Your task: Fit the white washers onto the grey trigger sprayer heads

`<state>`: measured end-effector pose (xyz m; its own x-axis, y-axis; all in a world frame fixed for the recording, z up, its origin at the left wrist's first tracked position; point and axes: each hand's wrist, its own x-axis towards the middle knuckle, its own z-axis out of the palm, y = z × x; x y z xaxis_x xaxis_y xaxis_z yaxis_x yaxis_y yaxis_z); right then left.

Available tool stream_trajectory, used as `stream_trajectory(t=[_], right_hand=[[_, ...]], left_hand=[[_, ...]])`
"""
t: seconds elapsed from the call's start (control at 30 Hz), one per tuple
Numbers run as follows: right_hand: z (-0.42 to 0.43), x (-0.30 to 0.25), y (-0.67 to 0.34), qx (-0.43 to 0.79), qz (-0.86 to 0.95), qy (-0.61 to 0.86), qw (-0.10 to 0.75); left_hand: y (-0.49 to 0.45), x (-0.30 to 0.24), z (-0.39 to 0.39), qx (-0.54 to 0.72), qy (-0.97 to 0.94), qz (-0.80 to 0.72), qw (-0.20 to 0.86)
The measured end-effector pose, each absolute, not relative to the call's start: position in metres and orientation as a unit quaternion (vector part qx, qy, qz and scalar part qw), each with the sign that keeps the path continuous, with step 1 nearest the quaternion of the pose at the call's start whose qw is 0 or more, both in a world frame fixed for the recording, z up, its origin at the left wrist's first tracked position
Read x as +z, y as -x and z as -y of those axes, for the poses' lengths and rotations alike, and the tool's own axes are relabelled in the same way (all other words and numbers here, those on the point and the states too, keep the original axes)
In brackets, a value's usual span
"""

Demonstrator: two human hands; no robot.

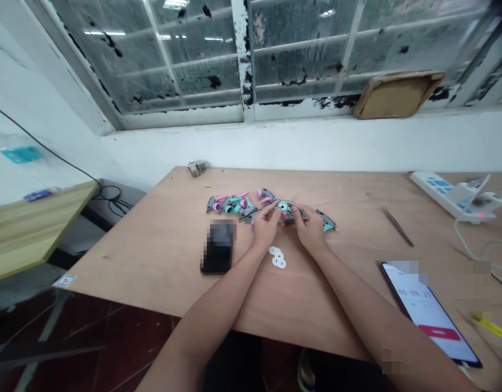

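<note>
Teal ring (282, 206) sat just over the heap of gray and pink plastic bits (230, 204) on the wood table (357, 190), and I was working on it, with my left hand (265, 226) and right hand (310, 228) close together, pinching it.

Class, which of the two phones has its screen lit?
The phone at the right, white screen showing digits; the black phone at the left is dark.
</note>
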<state>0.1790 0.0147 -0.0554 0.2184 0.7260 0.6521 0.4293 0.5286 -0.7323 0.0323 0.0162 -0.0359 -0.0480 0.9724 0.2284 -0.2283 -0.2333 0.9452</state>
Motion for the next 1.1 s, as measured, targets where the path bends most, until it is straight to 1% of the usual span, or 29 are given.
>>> stream_trajectory(t=[0.37, 0.63, 0.97, 1.1], right_hand=[[-0.013, -0.051, -0.182, 0.131, 0.597, 0.473, 0.634], [-0.017, -0.056, -0.183, 0.160, 0.584, 0.490, 0.627], [-0.015, -0.057, -0.182, 0.135, 0.569, 0.523, 0.620], [-0.007, -0.051, -0.194, 0.131, 0.599, 0.531, 0.585]], left_hand=[[-0.037, -0.043, -0.018, 0.611, -0.554, -0.400, 0.399], [-0.040, -0.044, -0.017, 0.588, -0.575, -0.405, 0.399], [-0.040, -0.043, -0.017, 0.582, -0.600, -0.375, 0.400], [-0.033, -0.035, -0.010, 0.555, -0.626, -0.403, 0.370]])
